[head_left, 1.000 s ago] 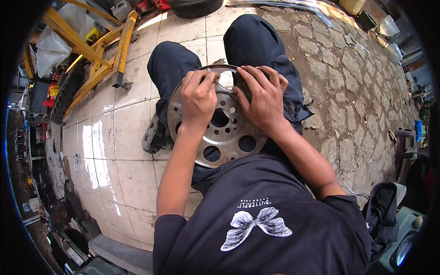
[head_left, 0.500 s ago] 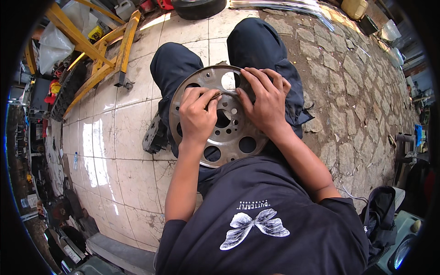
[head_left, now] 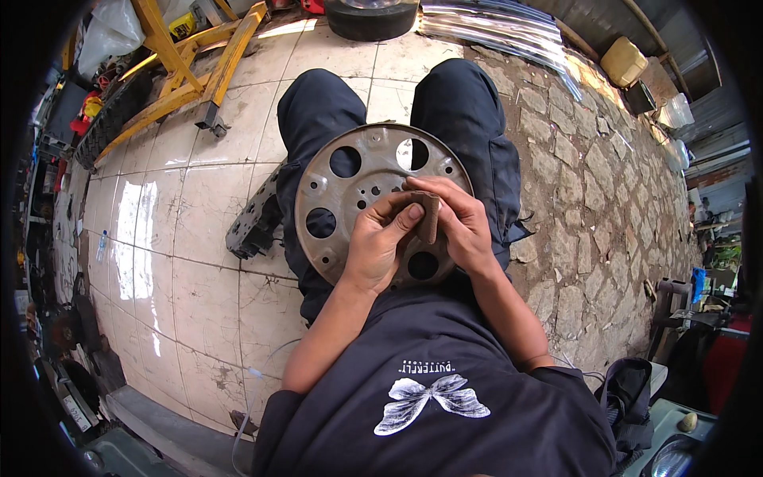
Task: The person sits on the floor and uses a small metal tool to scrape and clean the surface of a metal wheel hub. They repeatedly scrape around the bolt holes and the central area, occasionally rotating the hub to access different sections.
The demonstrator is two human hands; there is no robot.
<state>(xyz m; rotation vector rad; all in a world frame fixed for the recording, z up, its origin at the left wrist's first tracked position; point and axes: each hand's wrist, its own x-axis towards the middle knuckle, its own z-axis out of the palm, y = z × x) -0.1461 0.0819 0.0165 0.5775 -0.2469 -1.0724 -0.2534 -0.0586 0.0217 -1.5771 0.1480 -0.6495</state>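
A round grey-brown metal flexplate (head_left: 373, 167) lies across my lap, with large round holes, a ring of small holes and a thin raised rim. Above its right-hand half, a small folded piece of brown sandpaper (head_left: 431, 219) is between my two hands. My left hand (head_left: 377, 246) pinches it from the left, thumb on top. On the other side, my right hand (head_left: 462, 229) has its bent fingers closed over the sheet's edge. The fingers hide part of the sheet and the middle of the plate.
Left of my legs, a dark metal block with holes (head_left: 256, 215) lies on the tiled floor (head_left: 214, 294). A yellow metal frame (head_left: 211, 87) stands at the far left. Ahead is a tyre (head_left: 372, 22). Rough stone paving (head_left: 596, 191) runs along the right.
My left hand has moved right and nearer to me, off the plate's middle. The right hand has left the rim and joined it at the sandpaper. The plate appears turned.
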